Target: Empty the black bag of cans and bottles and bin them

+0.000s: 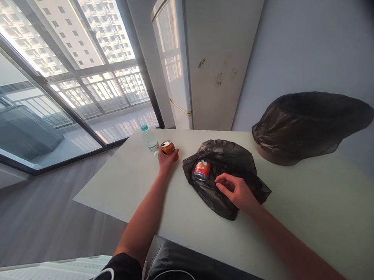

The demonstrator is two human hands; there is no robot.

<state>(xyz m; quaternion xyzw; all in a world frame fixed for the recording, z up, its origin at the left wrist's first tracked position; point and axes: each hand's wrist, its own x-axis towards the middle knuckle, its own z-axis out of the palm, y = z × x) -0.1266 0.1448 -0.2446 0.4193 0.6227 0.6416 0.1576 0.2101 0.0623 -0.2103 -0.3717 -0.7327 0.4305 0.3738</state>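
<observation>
My left hand [165,162] is wrapped round an orange-red drink can [168,147] that stands upright near the table's far edge. Right beside that can is a clear plastic bottle [150,139] with a green cap. A second red and orange can [202,170] lies tilted on a crumpled black plastic bag [228,159], its silver end toward me. Over the bag, just right of this can, hovers my right hand [237,190]. Its fingers are loosely curled with a gap to the thumb, and nothing shows in them.
A bin lined with a black bag [310,126] stands at the table's right, against the wall. Behind the pale table [115,192] are a white fridge [214,64] and glass doors [79,78]. A white perforated chair or rack [56,275] is at the lower left.
</observation>
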